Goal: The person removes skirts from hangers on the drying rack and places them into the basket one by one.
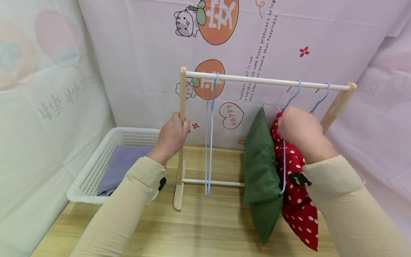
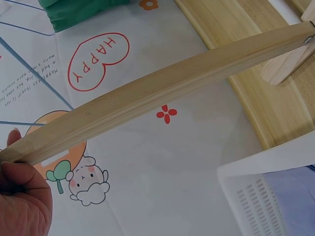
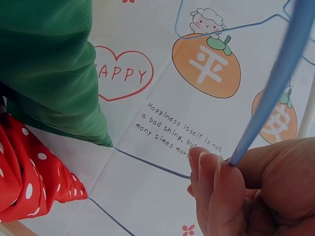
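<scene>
A small clothes rack stands on the table, its left wooden post (image 1: 182, 96) gripped by my left hand (image 1: 171, 137). In the left wrist view, the thumb and a fingertip lie against the post (image 2: 147, 98). My right hand (image 1: 302, 125) pinches a light blue hanger (image 3: 268, 98) just below its hook, which sits on the white rail (image 1: 257, 80). From this hanger hangs a green cloth (image 1: 261, 160). Right behind it is a red cloth with white dots (image 1: 293, 160), on another blue hanger (image 1: 322, 98) partly hidden by the hand. A bare blue hanger (image 1: 210, 142) hangs near the left post.
On the left, a white plastic basket (image 1: 91, 157) holds folded lavender cloth (image 1: 123, 162). A printed backdrop (image 1: 144, 53) stands behind the rack, with pale sheets at both sides. The rack's lower white bar (image 1: 221, 183) crosses low above the wooden table (image 1: 192, 228).
</scene>
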The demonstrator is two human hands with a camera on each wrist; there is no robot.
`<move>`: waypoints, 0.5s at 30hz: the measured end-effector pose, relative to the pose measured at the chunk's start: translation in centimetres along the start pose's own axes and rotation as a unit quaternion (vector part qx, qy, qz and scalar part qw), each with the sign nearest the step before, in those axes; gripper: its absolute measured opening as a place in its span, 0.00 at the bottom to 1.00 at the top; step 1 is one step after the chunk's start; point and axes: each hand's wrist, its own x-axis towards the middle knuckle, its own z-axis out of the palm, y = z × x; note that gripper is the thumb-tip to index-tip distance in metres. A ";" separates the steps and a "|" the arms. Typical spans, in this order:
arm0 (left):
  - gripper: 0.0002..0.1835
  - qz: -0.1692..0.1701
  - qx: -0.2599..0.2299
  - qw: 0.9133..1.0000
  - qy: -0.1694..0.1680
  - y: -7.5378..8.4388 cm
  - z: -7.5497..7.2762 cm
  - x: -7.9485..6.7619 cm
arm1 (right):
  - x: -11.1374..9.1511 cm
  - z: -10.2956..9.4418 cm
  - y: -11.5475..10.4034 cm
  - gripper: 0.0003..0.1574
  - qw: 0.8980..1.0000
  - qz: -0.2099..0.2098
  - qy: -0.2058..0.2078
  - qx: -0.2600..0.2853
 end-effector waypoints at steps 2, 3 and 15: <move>0.19 0.000 0.000 1.000 -0.001 0.0 0.0 0.0 | 0.0 0.1 -0.2 0.16 1.000 -0.003 0.004 0.001; 0.19 0.000 0.000 1.000 -0.001 0.0 0.0 0.0 | 0.0 0.1 -0.2 0.17 1.000 -0.006 0.007 0.000; 0.18 -0.007 -0.009 1.000 -0.007 0.1 0.0 0.0 | -0.1 0.4 -1.2 0.18 0.999 -0.008 0.034 0.010</move>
